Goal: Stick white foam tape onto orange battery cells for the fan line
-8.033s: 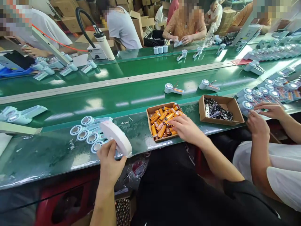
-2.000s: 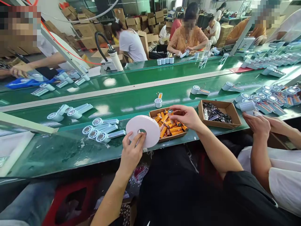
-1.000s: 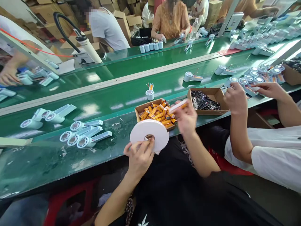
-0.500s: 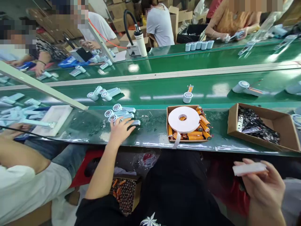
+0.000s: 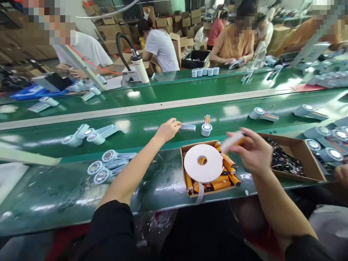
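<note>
My left hand [image 5: 169,130] is closed around the round head of a light blue handheld fan body over the green belt. Its open handle [image 5: 187,127] points right; the head is hidden by my fingers. My right hand [image 5: 255,150] grips an orange battery with a white strip on it [image 5: 232,142], slightly blurred. Below it sits a cardboard box [image 5: 184,170] of orange batteries [image 5: 221,184], with a roll of white tape [image 5: 190,163] lying on top. Another fan body [image 5: 206,129] with an orange battery in its handle stands on the belt between my hands.
Three fan bodies [image 5: 102,175] lie on the table ledge by my left forearm, and others [image 5: 95,137] on the belt. A box of black parts [image 5: 312,163] stands at the right, beside more fan bodies [image 5: 330,154]. Co-workers [image 5: 231,47] sit across the belt.
My left hand has picked up a fan body from the ledge and carried it right, over the belt. My right hand has risen with the battery beside the battery box. The view has swung right.
</note>
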### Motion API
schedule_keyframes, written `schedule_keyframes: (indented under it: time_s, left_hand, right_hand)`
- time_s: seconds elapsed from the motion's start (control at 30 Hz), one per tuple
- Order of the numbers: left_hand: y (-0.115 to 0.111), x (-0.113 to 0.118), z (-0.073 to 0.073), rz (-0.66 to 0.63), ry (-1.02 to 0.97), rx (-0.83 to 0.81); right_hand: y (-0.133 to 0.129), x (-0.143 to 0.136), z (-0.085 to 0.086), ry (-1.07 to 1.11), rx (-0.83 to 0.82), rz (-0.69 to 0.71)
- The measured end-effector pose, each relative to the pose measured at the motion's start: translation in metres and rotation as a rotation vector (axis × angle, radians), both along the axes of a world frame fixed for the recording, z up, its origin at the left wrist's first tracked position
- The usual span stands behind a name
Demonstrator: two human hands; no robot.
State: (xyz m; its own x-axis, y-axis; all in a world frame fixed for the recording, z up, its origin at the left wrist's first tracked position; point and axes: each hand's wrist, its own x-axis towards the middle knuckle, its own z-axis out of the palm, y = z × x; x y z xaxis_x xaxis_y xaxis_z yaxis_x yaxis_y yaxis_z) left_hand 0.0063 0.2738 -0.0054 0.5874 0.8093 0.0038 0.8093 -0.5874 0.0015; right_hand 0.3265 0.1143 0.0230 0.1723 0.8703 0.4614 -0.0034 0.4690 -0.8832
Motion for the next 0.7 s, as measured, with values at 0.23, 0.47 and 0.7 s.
schedule_keyframes:
  time_s: [0.23, 0.47, 0.7]
  left_hand:
    - [0.068, 0.046, -0.029, -0.015, 0.042, -0.173]
    - [0.079, 0.044, -0.019, 0.131, -0.087, -0.225]
    - [0.076, 0.065, -0.032, 0.254, -0.133, -0.189]
  right_hand:
    - [0.158, -0.044, -0.022, -0.386, -0.177, 0.28]
    - [0.203, -0.055, -0.052, -1.067, -0.199, 0.199]
    - [0.197, -0.063, -0.052, -1.506, -0.24, 0.277]
